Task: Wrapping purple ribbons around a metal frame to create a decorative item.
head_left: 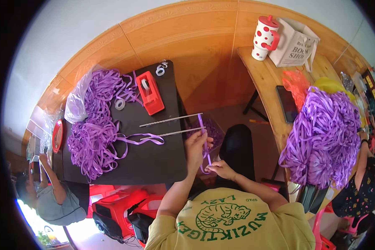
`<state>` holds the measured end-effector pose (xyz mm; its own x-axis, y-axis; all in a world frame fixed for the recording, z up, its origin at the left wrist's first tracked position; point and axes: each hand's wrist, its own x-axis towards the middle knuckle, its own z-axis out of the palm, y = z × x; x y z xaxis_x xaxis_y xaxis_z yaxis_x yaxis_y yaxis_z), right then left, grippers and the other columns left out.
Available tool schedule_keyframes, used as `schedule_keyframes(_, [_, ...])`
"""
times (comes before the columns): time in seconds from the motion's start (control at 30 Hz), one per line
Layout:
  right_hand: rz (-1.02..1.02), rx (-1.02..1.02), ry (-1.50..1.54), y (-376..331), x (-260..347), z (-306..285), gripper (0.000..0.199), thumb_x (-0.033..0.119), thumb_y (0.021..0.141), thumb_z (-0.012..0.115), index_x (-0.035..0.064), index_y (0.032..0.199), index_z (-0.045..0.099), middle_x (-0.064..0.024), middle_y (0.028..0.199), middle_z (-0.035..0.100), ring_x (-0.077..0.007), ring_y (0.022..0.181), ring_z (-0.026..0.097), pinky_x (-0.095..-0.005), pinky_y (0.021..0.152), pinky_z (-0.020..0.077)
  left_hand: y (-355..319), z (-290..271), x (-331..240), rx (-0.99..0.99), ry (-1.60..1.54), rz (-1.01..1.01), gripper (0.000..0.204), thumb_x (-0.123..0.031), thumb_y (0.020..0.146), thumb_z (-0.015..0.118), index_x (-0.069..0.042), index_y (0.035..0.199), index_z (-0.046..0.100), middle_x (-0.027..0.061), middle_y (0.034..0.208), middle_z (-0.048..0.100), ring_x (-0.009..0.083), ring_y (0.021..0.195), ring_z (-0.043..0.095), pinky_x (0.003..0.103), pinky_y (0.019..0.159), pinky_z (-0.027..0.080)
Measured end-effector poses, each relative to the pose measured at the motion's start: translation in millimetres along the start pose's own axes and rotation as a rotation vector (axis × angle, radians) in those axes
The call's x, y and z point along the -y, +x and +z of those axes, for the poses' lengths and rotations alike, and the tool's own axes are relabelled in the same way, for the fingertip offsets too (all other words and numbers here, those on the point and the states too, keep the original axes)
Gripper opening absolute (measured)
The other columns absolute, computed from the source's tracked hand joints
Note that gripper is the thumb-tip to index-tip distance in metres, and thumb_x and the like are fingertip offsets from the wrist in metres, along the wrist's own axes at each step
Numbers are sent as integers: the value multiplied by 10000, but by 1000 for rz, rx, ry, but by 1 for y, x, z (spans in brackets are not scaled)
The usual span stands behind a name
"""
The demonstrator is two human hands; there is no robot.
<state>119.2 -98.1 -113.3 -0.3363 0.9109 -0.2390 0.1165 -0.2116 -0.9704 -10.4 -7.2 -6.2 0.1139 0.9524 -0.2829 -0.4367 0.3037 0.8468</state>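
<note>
My left hand (196, 143) is closed around a purple ribbon (200, 121), at the end of the nearer of two thin metal rods. The ribbon spans the ends of both the farther rod (171, 119) and the nearer rod (175, 133), which jut past the dark table's right edge. Lower and to the right, my right hand (221, 170) pinches the same ribbon, which runs down between the two hands. A loose loop of ribbon (131, 138) lies by the rods on the table, next to a big purple ribbon heap (93, 143).
The dark table (154, 166) also bears a red tape dispenser (151, 93), a tape roll (120, 104) and a plastic bag (77, 100). On the wooden table (258, 79) are a ribbon pile (325, 133), phone (286, 104), spotted tumbler (264, 39) and paper bag (291, 46). People sit at both sides.
</note>
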Motion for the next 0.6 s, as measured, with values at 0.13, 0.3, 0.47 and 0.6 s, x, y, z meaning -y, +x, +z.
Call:
schedule_keyframes(0.13, [71,70,86,-15,-10,6,212,136,884,547,-37,866,667,-69,793,673,-132,750,610,-285,690,477,-2,2,-3,2,9,-26,181,-134,886,615,-5,1013,626,112,770,665,154,565,613,253,551,502])
schedule_keyframes(0.3, [43,191,-297,-13,-23,9,220,42,815,498,-53,900,677,-131,865,690,-173,830,651,-283,771,500,-7,3,-2,2,35,-24,170,-157,889,619,-16,984,630,103,775,668,141,573,607,244,564,491])
schedule_keyframes(0.47, [217,174,-103,-12,-13,13,201,97,791,566,-60,841,681,-127,772,676,-169,705,641,-283,652,501,-14,-6,6,5,55,-21,168,-164,894,614,-25,987,631,98,774,670,140,586,613,245,575,491])
schedule_keyframes(0.6, [273,219,-71,-17,3,7,208,167,795,646,-35,817,693,-100,741,671,-139,639,611,-258,569,471,-27,-16,18,37,74,-54,187,-158,898,609,-24,1027,629,94,776,672,131,610,618,238,590,487])
